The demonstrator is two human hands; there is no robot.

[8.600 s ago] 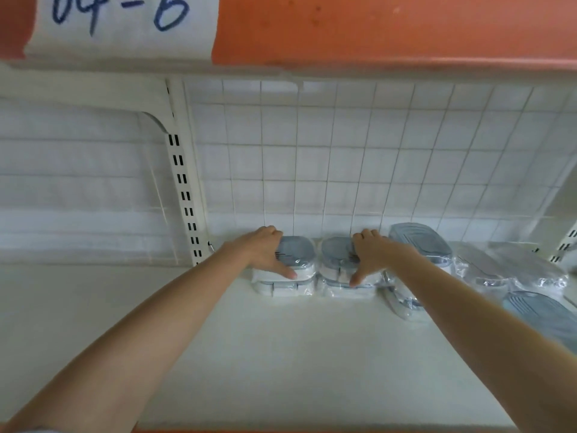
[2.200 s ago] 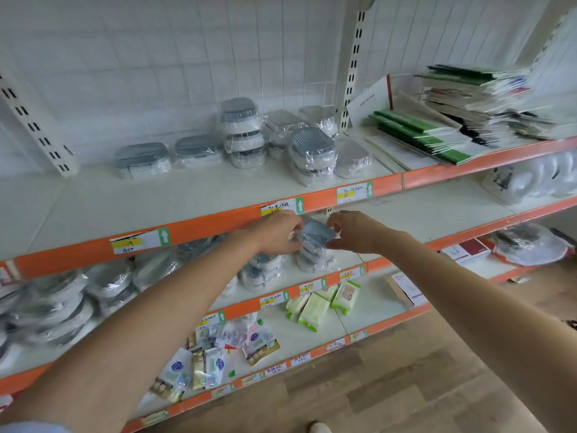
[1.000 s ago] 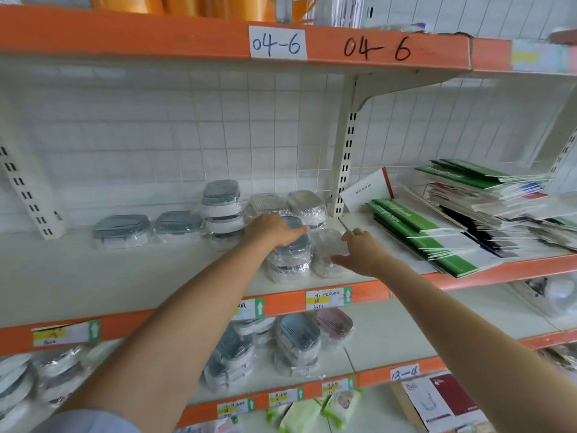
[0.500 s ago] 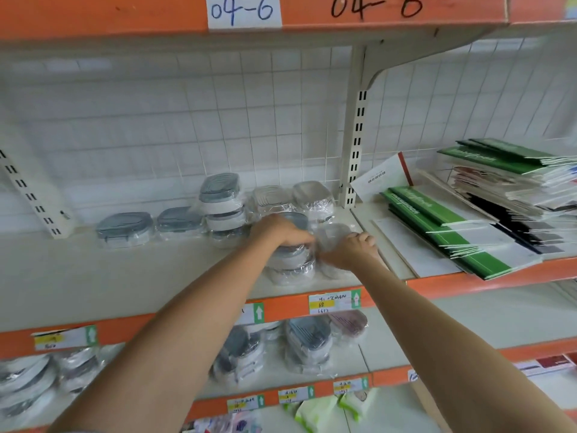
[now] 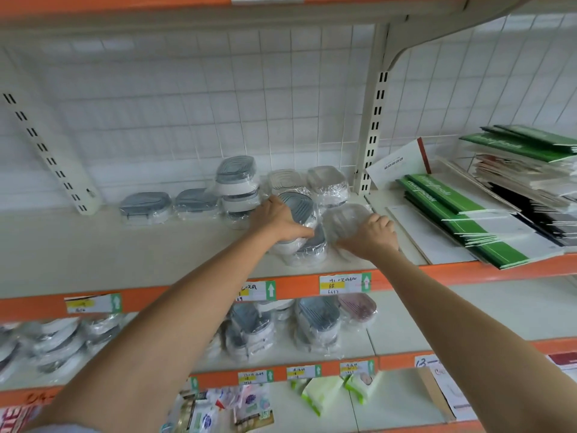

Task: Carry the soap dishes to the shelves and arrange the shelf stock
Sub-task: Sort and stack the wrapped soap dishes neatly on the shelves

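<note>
Both hands work just left of the slotted upright [image 5: 373, 132] on the shelf [image 5: 93, 254]: left hand [image 5: 278, 220] grips the top grey soap dish [image 5: 298, 206] of a wrapped stack, prob. to steady it, while right hand [image 5: 371, 234] curls round a clear-wrapped dish [image 5: 343, 218] beside it (contents too blurred to tell), likely nudging both into line w/ the row.

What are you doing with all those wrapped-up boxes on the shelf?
A person is tidying shelf stock. The left hand grips the top grey-lidded, plastic-wrapped soap dish of a small stack. The right hand holds a clear-wrapped pale soap dish beside it on the white shelf.
</note>
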